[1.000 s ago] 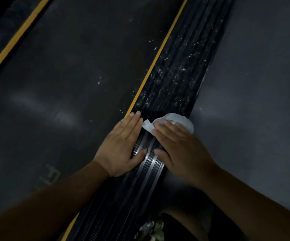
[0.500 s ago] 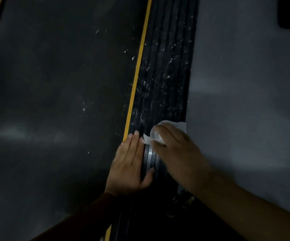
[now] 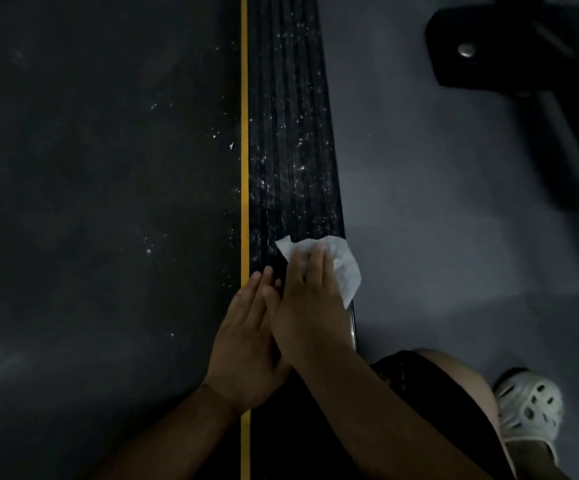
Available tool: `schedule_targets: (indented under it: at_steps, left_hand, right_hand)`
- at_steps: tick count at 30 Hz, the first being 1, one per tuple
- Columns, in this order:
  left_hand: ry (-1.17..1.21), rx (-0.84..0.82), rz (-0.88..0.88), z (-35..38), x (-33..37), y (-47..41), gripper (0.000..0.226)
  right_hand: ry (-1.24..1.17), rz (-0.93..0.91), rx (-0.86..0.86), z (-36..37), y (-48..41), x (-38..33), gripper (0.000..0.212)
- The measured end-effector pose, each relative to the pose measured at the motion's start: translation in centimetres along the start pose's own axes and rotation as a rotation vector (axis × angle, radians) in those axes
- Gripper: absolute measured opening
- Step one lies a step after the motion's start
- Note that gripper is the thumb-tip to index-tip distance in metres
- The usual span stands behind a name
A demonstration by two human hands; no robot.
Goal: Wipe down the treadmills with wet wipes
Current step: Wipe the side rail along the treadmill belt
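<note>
The right hand presses a crumpled white wet wipe under flat fingers onto the black ribbed treadmill side rail, left hand open at nine o'clock.

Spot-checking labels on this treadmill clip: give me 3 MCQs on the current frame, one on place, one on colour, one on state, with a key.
1. Where does the wet wipe lie?
A. On the ribbed side rail
B. In the middle of the belt
C. On the grey floor by the shoe

2. What colour is the stripe between the belt and the rail?
A. White
B. Red
C. Yellow

3. What state is the rail beyond the wipe in?
A. Speckled with pale specks
B. Covered by a cloth
C. Spotless

Key:
1 A: the right hand presses the wipe flat on the ridged strip.
2 C: a thin yellow line runs the length of the belt's edge, under the left hand.
3 A: whitish flecks dot the ridges farther along.
</note>
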State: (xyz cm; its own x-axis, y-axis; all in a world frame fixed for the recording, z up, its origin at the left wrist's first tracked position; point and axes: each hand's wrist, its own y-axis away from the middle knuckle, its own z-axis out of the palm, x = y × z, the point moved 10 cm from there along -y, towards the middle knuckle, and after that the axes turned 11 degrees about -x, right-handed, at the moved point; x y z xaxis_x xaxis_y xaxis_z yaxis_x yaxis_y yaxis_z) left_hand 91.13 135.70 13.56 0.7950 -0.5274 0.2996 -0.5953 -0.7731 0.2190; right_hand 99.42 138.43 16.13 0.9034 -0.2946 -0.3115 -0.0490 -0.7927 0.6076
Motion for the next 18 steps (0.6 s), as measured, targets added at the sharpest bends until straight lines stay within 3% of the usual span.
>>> schedule_targets:
  at_steps: [4,9,13,16,18]
  left_hand:
    - [-0.135,-0.131,-0.024,1.4,0.0,-0.7,0.079]
    - [0.048,-0.002,-0.032,0.1,-0.3,-0.1,0.080]
    - [0.082,0.042,-0.024,-0.4,-0.5,-0.1,0.074]
    - [0.038,0.045,-0.004,-1.2,-1.3,-0.9,0.073]
    - [-0.034,0.020,0.011,-2.0,-2.3,-2.3,0.076]
  right_hand:
    - [0.040,0.026,0.028,2.1,1.7,-0.1,0.092]
    - [-0.010,-0.012,0.056,-0.2,-1.7,0.9,0.088]
    - [0.258,-0.292,-0.034,-0.5,-1.6,1.0,0.090]
    - [0.407,-0.523,-0.091,-2.1,-1.5,3.3,0.069]
    - [0.483,-0.627,-0.056,-2.9,-1.9,4.2,0.066]
